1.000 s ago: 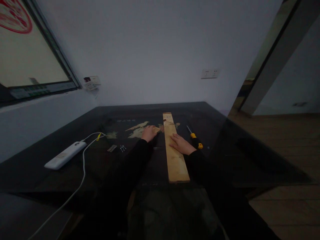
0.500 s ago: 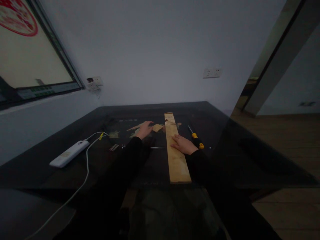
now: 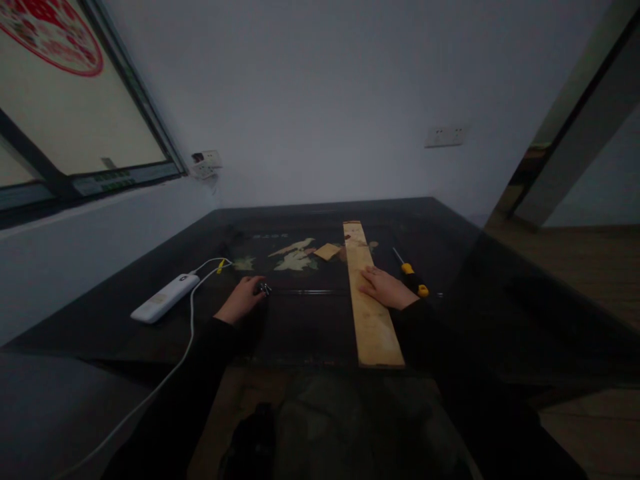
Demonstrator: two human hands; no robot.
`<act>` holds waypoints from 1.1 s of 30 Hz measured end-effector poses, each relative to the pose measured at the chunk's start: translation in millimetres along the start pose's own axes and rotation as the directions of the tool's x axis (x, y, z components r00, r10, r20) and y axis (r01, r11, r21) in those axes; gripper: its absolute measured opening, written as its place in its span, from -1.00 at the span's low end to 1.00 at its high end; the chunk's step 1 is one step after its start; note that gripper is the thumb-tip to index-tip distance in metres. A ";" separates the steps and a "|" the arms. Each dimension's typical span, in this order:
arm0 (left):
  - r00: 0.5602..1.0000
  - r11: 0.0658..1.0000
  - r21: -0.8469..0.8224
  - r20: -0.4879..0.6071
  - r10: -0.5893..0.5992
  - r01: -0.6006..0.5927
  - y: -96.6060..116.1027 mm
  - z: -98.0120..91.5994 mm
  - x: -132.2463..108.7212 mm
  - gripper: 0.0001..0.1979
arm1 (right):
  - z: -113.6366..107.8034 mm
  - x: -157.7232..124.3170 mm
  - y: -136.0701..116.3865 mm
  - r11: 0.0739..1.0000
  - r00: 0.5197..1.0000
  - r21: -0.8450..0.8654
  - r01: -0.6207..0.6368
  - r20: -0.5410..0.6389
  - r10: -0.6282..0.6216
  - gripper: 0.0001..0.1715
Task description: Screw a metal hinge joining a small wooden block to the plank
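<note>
A long, flat wooden board (image 3: pixel 373 320) lies lengthwise on the dark table, its near end at the front edge. My right hand (image 3: pixel 385 288) rests flat across the board, fingers stretched over its top face. To the left, my left hand (image 3: pixel 241 299) is low over the table, its fingers loosely bent and apart. Small shiny metal pieces, apparently screws (image 3: pixel 265 289), lie by its fingertips. Whatever is under the palm is hidden. A small square wooden piece (image 3: pixel 327 251) sits left of the board. Right of the board is a yellow-and-black screwdriver (image 3: pixel 411 273).
On the left lies a white power bank (image 3: pixel 165 299) with a white cable (image 3: pixel 192 320) trailing off the table's front edge. The table (image 3: pixel 300 333) has a bird-and-flower picture on its top. Behind it stands a wall with sockets (image 3: pixel 446 136); a window is at left.
My left hand has moved from beside the square wooden piece toward me and left, over the small flat card seen earlier. My right hand stays on the board. The view has shifted slightly.
</note>
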State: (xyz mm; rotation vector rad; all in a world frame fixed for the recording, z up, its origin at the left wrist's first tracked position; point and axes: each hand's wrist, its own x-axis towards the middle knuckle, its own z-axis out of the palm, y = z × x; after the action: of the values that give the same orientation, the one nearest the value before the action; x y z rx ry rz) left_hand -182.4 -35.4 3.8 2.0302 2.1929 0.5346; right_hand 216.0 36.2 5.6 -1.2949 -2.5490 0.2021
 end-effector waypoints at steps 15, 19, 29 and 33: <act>0.995 0.996 0.060 0.081 0.065 -0.070 25.4 -1.8 8.8 -0.68 | -7.6 -7.0 -5.4 0.999 0.999 -0.025 -0.030 0.034 0.030 -0.49; 0.990 0.993 0.024 0.075 0.118 -0.120 42.3 5.6 10.9 -0.68 | -7.0 -14.9 -3.3 0.999 0.998 -0.019 -0.033 0.055 0.034 -0.45; 0.924 0.929 -0.058 0.099 0.369 -0.365 131.7 46.7 40.0 -0.70 | -13.1 -29.2 -10.7 0.997 0.997 -0.035 -0.072 0.030 0.073 -0.48; 0.905 0.913 -0.064 0.116 0.409 -0.404 152.5 54.3 41.8 -0.69 | -21.0 -31.6 -18.4 0.991 0.994 -0.090 -0.101 0.029 0.104 -0.55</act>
State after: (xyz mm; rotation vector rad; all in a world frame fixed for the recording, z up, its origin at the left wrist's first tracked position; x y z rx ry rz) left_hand -25.6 22.7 9.3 2.4384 1.6759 0.4627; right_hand 226.0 -0.2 24.4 -1.4685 -2.5480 0.1335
